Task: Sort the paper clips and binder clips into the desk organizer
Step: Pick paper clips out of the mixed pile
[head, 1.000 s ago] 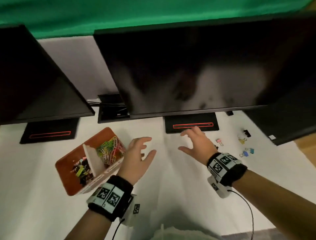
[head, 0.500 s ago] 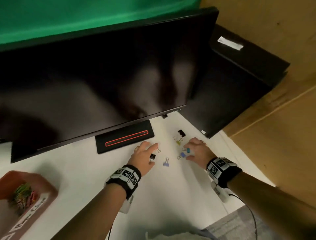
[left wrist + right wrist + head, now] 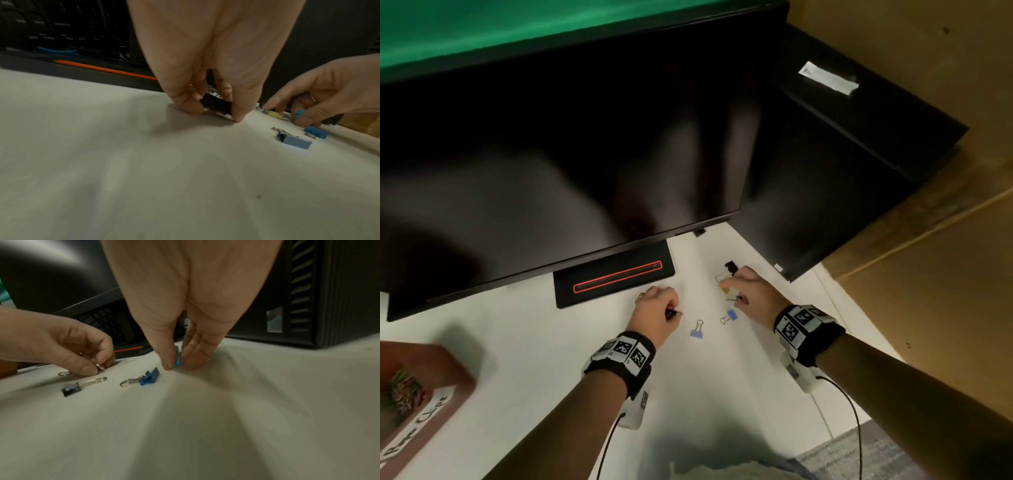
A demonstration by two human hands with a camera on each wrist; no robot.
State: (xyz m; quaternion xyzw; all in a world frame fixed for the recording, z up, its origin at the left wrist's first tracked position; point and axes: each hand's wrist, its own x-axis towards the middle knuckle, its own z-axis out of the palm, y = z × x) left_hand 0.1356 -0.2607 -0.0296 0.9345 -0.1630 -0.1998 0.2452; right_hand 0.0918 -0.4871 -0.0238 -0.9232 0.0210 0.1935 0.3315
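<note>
between the hands lie two blue binder clips (image 3: 697, 333) on the white desk (image 3: 551, 342). left hand (image 3: 655, 313) pinches a black binder clip (image 3: 216, 105) against the desk — right hand (image 3: 751, 291) pinches a teal binder clip (image 3: 177, 359). beyond its fingertips sits another black clip (image 3: 730, 266).

Dim indoor lighting overall; white desk surface (image 3: 551, 342) brightest area. Soft pale reflections smeared across dark monitor screen (image 3: 568, 137), no hard glare. Diffuse shadow under left hand (image 3: 205, 56) on desk, spreading toward camera; similar soft shadow beneath right hand (image 3: 191, 296). Desk organizer (image 3: 424, 394), far left of monitor screen base, motion-blurred, label lettering smeared. Strong wide-angle bending of straight lines toward frame edges. Wrist views: palms close, soft-focused; desk foreground grainy, streaked.
</note>
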